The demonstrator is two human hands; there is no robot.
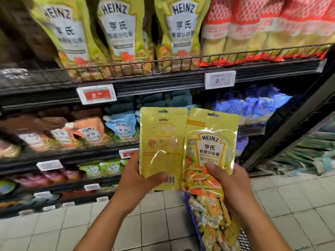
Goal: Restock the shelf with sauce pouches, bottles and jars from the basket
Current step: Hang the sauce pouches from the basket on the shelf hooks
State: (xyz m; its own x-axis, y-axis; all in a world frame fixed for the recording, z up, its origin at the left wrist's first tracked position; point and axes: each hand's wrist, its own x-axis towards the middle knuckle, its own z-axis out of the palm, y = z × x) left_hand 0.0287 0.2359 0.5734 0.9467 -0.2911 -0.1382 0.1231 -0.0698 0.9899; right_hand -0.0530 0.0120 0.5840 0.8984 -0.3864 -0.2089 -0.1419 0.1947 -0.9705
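I hold two yellow-green Heinz sauce pouches upright in front of the shelves. My left hand (139, 180) grips the bottom of the left pouch (162, 140), whose back side with a barcode faces me. My right hand (230, 182) grips the lower edge of the right pouch (211, 142), label side toward me, thumb on its front. The two pouches touch side by side. Below my right hand the blue basket (194, 223) holds several more pouches (213, 220). Matching Heinz pouches (117, 28) stand on the top shelf behind a wire rail (163, 67).
Red-and-yellow pouches (268, 28) fill the top shelf's right side. Lower shelves carry orange (87, 133), light blue (121, 126) and blue (253, 105) pouches. Price tags (219, 80) hang on the shelf edges. A black shelf post (290, 127) stands at right above the tiled floor (54, 229).
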